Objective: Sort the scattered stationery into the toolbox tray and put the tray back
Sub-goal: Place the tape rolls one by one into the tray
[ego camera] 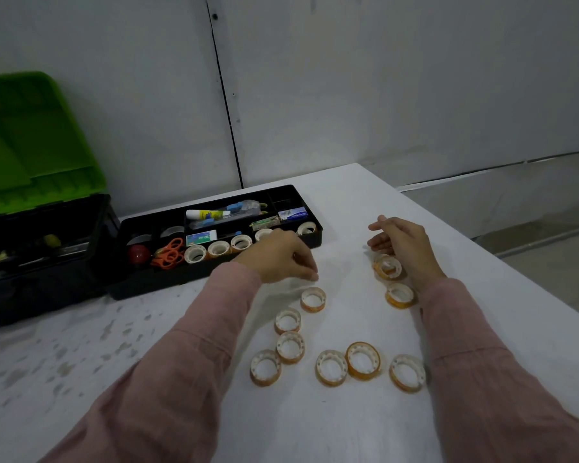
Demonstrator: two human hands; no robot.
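A black toolbox tray (311, 240) lies on the white table (348, 202) with glue, scissors, staple boxes and a row of tape rolls (218, 249) inside. Several small yellowish tape rolls (313, 299) lie scattered on the table in front of me. My left hand (281, 257) hovers just above the nearest loose roll, fingers loosely curled, holding nothing. My right hand (400, 242) hangs relaxed over a tape roll (388, 267) near another roll (400, 295), not gripping either.
An open toolbox (41, 248) with a green lid (30, 142) stands at the left, touching the tray. A grey wall rises behind. The table's right edge (502, 262) drops to the floor.
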